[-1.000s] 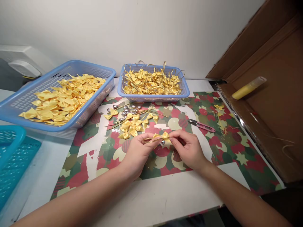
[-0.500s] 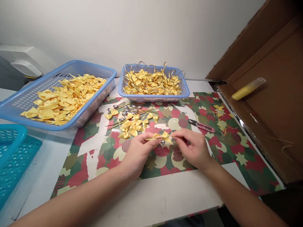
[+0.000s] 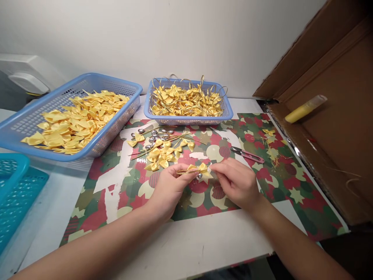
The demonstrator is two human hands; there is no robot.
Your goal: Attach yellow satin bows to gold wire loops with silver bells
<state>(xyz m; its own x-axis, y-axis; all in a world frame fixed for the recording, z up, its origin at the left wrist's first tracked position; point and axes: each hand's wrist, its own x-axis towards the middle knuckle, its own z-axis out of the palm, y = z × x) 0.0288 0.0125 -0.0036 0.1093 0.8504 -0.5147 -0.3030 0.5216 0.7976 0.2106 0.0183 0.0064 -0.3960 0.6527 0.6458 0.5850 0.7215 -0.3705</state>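
Between thumb and fingers, my left hand [image 3: 167, 190] pinches a yellow satin bow [image 3: 203, 167] together with gold cord [image 3: 182, 172]. A small silver bell [image 3: 199, 176] hangs just below the bow. My right hand [image 3: 237, 182] is closed in a pinch at the bow's right side; what lies between its fingertips is too small to make out. Beyond my left hand, loose yellow bows [image 3: 163, 155] lie in a pile, with silver bells [image 3: 154, 133] and gold cords [image 3: 189, 139] behind them. Thread snips with pink handles [image 3: 252, 156] rest beyond my right hand.
A blue basket [image 3: 99, 149] of yellow bows stands at the left, and another blue basket [image 3: 186, 121] of bows with gold cord loops stands at the back. A teal basket [image 3: 17, 202] is at the left edge. Cardboard [image 3: 335, 155] walls the right side, holding a yellow tube [image 3: 304, 109].
Both hands keep their pinch at the bow with hardly any movement. The whole view has shifted slightly, so things on the left appear a little further left.
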